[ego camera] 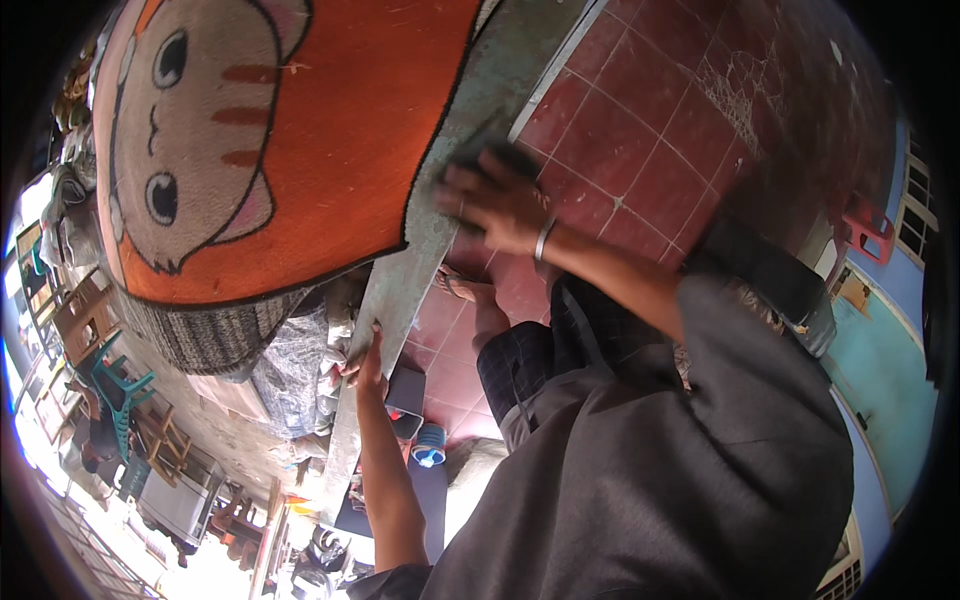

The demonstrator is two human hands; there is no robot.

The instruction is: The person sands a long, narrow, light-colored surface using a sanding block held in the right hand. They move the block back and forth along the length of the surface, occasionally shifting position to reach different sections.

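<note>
My right hand (499, 202), with a pale band (545, 238) on its wrist, is blurred. It lies over a dark, soft-looking object (517, 157), perhaps a cloth or a pad, on a worn grey-green board (517, 67). Further down the same board rests my left hand (369, 367), its thumb spread and fingers reaching to the far edge. Beside the board an orange textile mat (360, 112) with a cartoon cat face drapes over a ribbed grey fabric (217, 330). One of my feet (459, 285), in a sandal, shows beneath the board's near edge.
Red floor tiles (607, 142) carry cobwebs (739, 94) at upper right. A black motorcycle-like seat (765, 277) is behind my right arm. A blue container (429, 444) stands near my left forearm. Green plastic chair (120, 390) and a person are at far left; a red stool (868, 229) is at right.
</note>
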